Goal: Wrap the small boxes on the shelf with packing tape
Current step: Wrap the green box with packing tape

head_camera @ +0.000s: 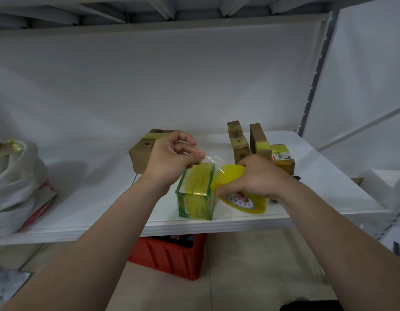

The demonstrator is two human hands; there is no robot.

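While your left hand [169, 158] is pinching the free end of the clear tape strip [211, 159] between thumb and forefinger, its grip is holding nothing else. The strip is running from that pinch across to the tape roll [239, 189]. Your right hand [259, 178] is closing its grip around this yellow roll, with fingertips curling into the core, and is holding it tilted. Whether the roll is touching the shelf [104, 209] cannot be told.

The green box [195, 194] is standing between your hands, just beside the roll and near the shelf's front edge. Yellowish tape is already lying along its top and near face.

Behind your left hand a cardboard box [138, 156] is lying flat with tape across it. Behind your right hand two narrow boxes [238, 140] are standing upright, with a labelled box [282, 157] sitting beside them. A white plastic bag [15, 176] is slumping at the shelf's left end. A red crate [172, 257] is sitting on the floor beneath the shelf.
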